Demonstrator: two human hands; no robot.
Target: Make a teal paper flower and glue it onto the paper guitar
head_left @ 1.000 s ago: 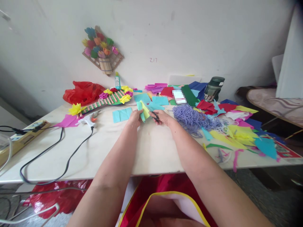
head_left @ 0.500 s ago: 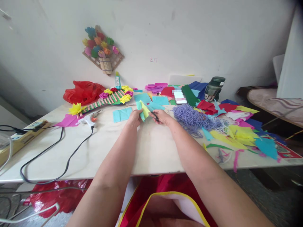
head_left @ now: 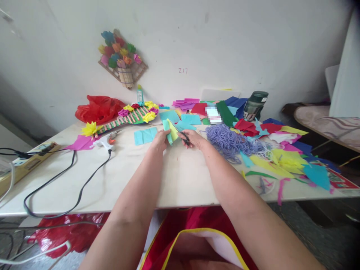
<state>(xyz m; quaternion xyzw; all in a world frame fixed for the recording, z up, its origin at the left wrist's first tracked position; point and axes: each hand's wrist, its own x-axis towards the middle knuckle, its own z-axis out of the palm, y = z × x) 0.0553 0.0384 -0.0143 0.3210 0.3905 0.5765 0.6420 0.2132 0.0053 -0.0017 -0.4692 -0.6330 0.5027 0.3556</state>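
Note:
My left hand (head_left: pixel 161 139) is closed on folded turquoise paper (head_left: pixel 167 128) with a yellow-green piece (head_left: pixel 173 134) against it. In my right hand (head_left: pixel 194 138) is a pair of dark-handled scissors (head_left: pixel 185 138), its blades pointing up and left along the yellow-green piece. Whether the blades are apart is too small to tell. Left of my hands a creased turquoise sheet (head_left: pixel 145 135) lies flat on the table (head_left: pixel 185 180). More turquoise sheets (head_left: pixel 190 119) lie just beyond them.
Purple yarn (head_left: pixel 225 138) and coloured paper scraps (head_left: pixel 287 161) spread to the right, near a dark bottle (head_left: pixel 255 105). On the left are a flower-trimmed guitar shape (head_left: pixel 132 117), a corded glue gun (head_left: pixel 105 142), a power strip (head_left: pixel 30 163) and a red plastic bag (head_left: pixel 99 108).
The scissors' handles look slightly wider apart in my right hand. The folded paper has shifted a little to the right; otherwise the scene looks the same.

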